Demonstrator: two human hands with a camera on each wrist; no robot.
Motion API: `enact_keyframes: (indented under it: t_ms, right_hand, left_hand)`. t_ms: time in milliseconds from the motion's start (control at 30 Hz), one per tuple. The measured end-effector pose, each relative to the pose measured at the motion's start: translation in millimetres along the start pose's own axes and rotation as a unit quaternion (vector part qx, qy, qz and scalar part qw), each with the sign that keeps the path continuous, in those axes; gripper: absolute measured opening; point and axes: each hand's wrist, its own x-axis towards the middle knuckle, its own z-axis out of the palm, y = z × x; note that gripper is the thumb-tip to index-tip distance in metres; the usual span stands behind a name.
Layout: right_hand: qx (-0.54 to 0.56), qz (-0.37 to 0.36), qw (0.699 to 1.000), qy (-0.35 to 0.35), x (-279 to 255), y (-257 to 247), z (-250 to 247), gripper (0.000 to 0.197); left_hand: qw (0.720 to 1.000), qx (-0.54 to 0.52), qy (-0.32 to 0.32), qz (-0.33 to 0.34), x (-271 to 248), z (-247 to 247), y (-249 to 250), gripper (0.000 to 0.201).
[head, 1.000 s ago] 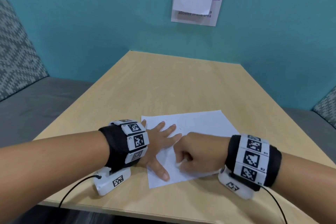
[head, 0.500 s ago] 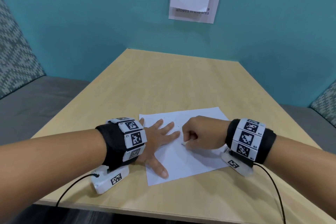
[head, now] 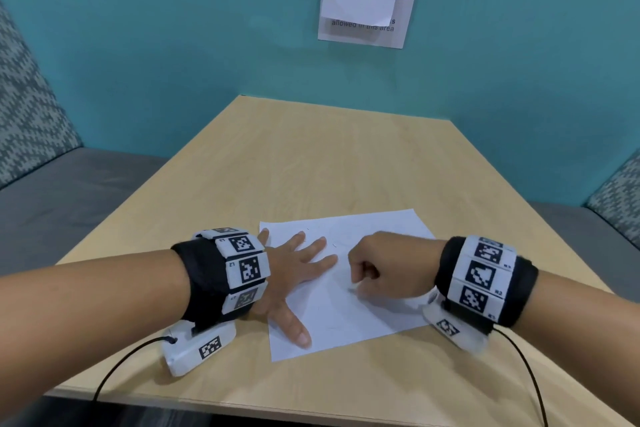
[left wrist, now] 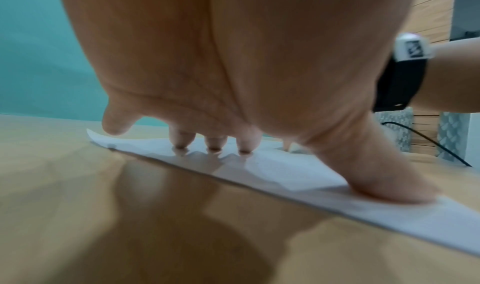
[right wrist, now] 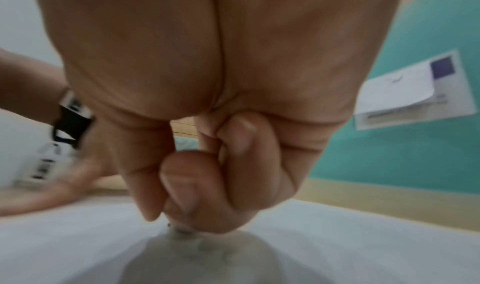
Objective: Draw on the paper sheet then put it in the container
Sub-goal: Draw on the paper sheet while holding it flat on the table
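White paper sheet (head: 349, 308) lies flat on the tabletop (head: 311, 163), near the front edge and slightly skewed. The right hand (head: 384, 269) rests on it with fingers curled tight into a fist; the right wrist view shows thumb and fingertips (right wrist: 182, 187) pinched together over a small dark tip (right wrist: 182, 229) touching the sheet. What that tip belongs to cannot be made out, as the fist hides its body and the picture is blurred.

The left hand (head: 294, 270) lies palm-down with fingers spread and straight, pressing the sheet's left part. In the left wrist view the fingertips (left wrist: 214, 143) and the thumb (left wrist: 384, 177) bear on the paper, while the little finger sits at the far left corner.

Surroundings: both wrists carry black bands with black-and-white markers, each with a white camera unit and a dark cable. A teal wall (head: 173, 45) stands behind the tabletop and bears a notice (head: 369, 0) partly covered by a white sheet. Grey bench seats with patterned backs flank both sides. No container shows in any view.

Compared with a second ago, the right hand sits further right and higher on the sheet; the left hand is unchanged.

The sheet shows only very faint marks near the fingers; no drawing can be read.
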Motion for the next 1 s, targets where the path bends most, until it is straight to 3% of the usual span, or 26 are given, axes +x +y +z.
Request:
enact_keyframes:
  t_ms: [167,333,467,633,767,900,1000]
  right_hand:
    - [0.0,-0.002,1.0,0.019,3,8,0,0.01]
    - [0.008,0.002,1.0,0.01,-5,0,0,0.005]
    - [0.031,-0.088,0.995,-0.047,-21,-36,16,0.011]
    - [-0.006,-0.005,1.0,-0.009,-3,-5,-3,0.013]
    - [0.008,-0.075,0.996,-0.05,-14,-35,12,0.015]
    - [-0.002,-0.013,1.0,-0.021,-6,-10,-3,0.005]
    - [-0.001,-0.053,0.998,-0.035,-12,-23,7,0.009]
  left_hand:
    - [0.999,0.035,-0.002,0.003,2,-10,9,0.127]
    - [1.0,-0.016,0.002,0.016,10,-8,17,0.124]
    - [1.0,-0.018,0.008,0.02,11,-5,15,0.123]
    - [1.0,-0.014,0.013,0.018,11,-4,17,0.123]
    - [0.999,-0.027,0.016,0.026,9,-6,16,0.117]
    - [1.0,-0.014,0.009,0.02,11,-5,15,0.123]
    - [0.999,-0.024,0.012,0.023,11,-3,14,0.123]
